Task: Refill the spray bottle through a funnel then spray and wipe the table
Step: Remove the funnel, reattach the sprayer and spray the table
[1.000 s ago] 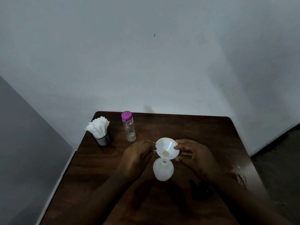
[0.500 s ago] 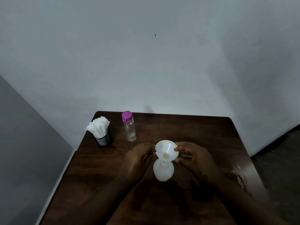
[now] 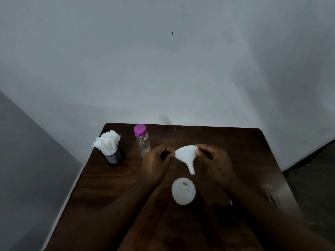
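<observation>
Head cam | funnel [image 3: 184, 153] held just behind the spray bottle [image 3: 183, 193], spout tilted down toward its open neck, lining it up I guess | left hand [image 3: 155, 165] and right hand [image 3: 215, 163] fingers [image 3: 197, 152] both pinch the rim | purple-capped bottle [image 3: 142, 140] back-left of it, probably the refill

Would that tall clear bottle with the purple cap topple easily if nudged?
The tall clear purple-capped bottle stands narrow and upright, so it should tip readily. It looks nearly empty, so likely light. Tipped, its round body might roll.
</observation>
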A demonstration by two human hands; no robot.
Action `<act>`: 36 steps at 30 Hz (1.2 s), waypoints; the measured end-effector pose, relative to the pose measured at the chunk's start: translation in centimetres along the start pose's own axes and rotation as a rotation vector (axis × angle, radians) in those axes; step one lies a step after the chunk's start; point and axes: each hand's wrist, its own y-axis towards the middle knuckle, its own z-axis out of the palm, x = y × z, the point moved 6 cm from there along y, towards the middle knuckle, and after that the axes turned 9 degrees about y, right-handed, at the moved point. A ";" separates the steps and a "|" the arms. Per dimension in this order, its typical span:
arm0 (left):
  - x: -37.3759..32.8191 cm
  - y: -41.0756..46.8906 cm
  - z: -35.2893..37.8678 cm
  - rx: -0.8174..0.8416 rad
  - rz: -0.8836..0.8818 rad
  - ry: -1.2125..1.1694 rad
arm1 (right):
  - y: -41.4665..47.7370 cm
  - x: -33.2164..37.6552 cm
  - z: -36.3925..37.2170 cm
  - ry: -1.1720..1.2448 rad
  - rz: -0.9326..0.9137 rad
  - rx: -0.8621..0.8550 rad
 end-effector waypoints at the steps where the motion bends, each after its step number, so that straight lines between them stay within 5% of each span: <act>1: 0.6 0.4 0.4 -0.002 -0.042 -0.032 | 0.6 -0.7 0.2 0.007 0.019 -0.006; 17: 12.1 4.1 9.3 0.057 -0.539 -0.050 | 5.8 -12.0 3.9 -0.030 0.405 -0.102; 36: 16.9 6.1 13.5 0.172 -0.469 0.237 | 8.3 -16.3 6.1 -0.305 0.501 -0.018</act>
